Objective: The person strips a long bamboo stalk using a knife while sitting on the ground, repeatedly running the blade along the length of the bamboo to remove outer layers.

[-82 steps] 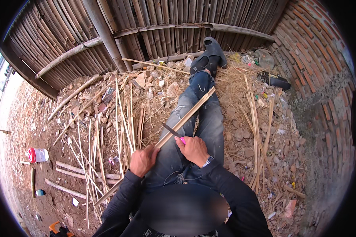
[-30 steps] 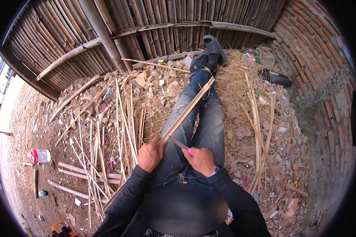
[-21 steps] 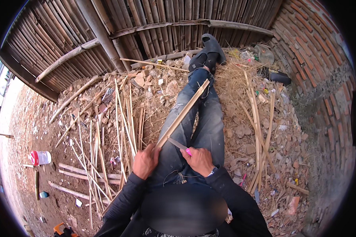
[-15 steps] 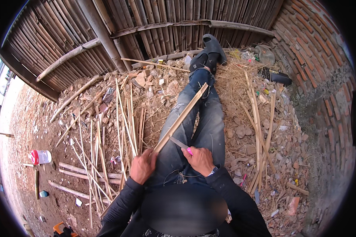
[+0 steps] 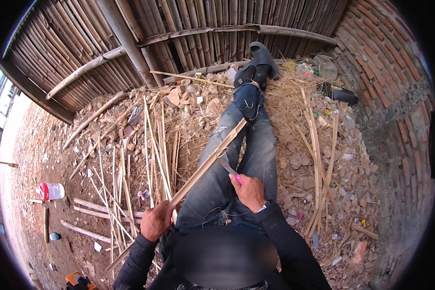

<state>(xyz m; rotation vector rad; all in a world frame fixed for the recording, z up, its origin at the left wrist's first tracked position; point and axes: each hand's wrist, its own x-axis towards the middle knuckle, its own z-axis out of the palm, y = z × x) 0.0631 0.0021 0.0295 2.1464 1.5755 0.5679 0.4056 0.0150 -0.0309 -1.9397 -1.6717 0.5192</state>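
Observation:
A long split bamboo strip lies slantwise over my outstretched legs, its far end near my knees. My left hand is closed around its lower part, and the tail of the strip runs on past my left forearm. In my right hand is a knife with a pink handle, mostly covered by my fingers. The blade points up and left, its tip at the strip's right edge. A thin curled shaving stands at the strip there.
Several bamboo strips lie on the ground to my left, with more strips to my right. Thicker poles and a white tub with a red lid are farther left. A bamboo wall stands ahead, a brick wall at right.
My left hand has moved down and left, drawing the bamboo strip back toward me. My right hand with the knife has shifted slightly up and right, and a curled shaving now shows.

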